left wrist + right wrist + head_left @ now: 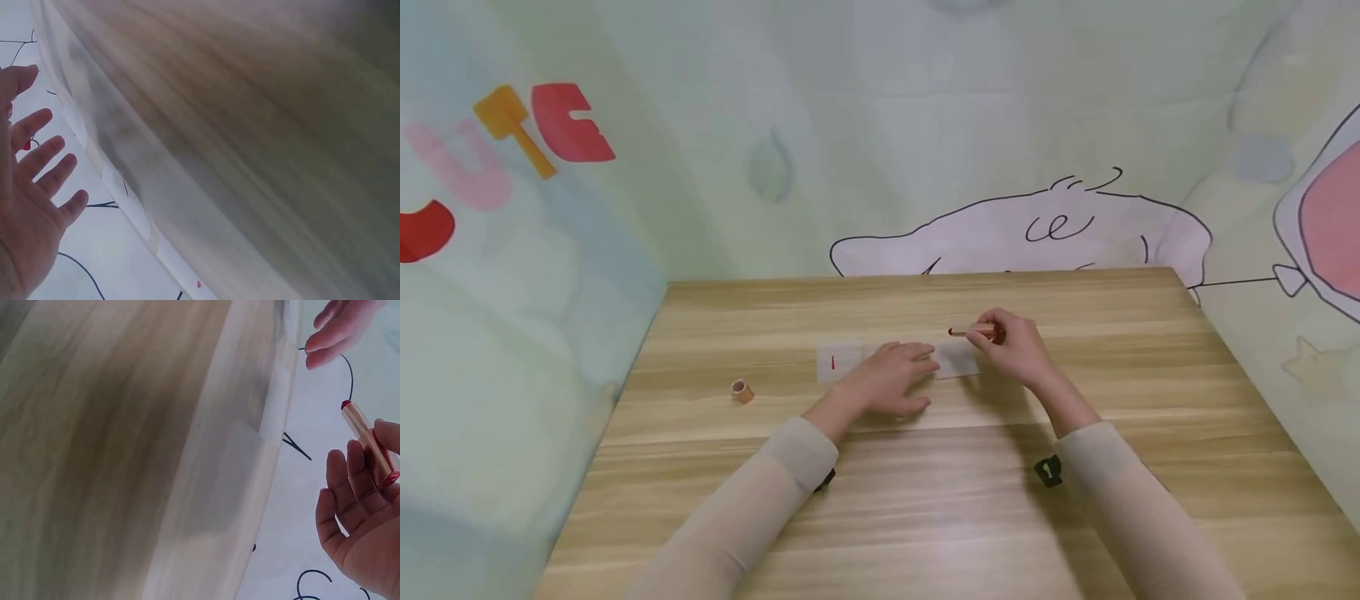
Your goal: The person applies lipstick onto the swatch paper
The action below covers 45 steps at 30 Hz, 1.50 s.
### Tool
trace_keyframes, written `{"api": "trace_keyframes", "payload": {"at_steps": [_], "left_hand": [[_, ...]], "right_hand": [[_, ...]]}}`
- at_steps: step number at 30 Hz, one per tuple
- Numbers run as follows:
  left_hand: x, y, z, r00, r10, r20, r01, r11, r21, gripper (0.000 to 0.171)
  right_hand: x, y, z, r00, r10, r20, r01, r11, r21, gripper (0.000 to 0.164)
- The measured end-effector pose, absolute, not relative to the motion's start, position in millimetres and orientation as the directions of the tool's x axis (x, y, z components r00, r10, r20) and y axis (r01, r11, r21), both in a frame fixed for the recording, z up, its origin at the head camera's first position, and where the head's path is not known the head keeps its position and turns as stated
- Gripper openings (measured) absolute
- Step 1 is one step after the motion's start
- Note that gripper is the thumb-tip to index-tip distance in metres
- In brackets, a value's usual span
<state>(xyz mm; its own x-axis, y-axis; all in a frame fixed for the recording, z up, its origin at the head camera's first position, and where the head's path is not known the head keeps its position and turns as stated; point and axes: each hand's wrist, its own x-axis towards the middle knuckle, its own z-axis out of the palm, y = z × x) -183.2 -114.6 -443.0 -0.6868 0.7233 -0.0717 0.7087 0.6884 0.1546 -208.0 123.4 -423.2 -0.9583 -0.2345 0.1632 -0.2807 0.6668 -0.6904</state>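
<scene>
My right hand [1017,346] pinches a lipstick [365,437], its gold tube between thumb and fingers and its red tip pointing left. Beneath that tip lies a white paper piece [957,360]. My left hand [891,379], fingers spread and straight, is over the row of papers and holds nothing. Left of it lies another paper [848,360] with a short red stroke. The left wrist view shows a red mark on a middle paper [124,194] too, which the left hand mostly hides in the head view. The lipstick cap [742,392] rests on the table at left.
The wood-grain table [925,517] ends at a printed cloth backdrop [880,142] behind and at both sides. A small black object [1048,471] shows beside the right sleeve, and part of another [825,481] under the left sleeve.
</scene>
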Motion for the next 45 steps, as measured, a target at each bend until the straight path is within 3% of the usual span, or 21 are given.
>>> {"api": "trace_keyframes", "payload": {"at_steps": [45], "left_hand": [[-196,-94,-456,-0.664,0.735,-0.141,0.710,0.678,0.192,0.057]], "right_hand": [[-222,123,-448,-0.955,-0.295,0.035,-0.259,0.770,-0.583,0.020]]}}
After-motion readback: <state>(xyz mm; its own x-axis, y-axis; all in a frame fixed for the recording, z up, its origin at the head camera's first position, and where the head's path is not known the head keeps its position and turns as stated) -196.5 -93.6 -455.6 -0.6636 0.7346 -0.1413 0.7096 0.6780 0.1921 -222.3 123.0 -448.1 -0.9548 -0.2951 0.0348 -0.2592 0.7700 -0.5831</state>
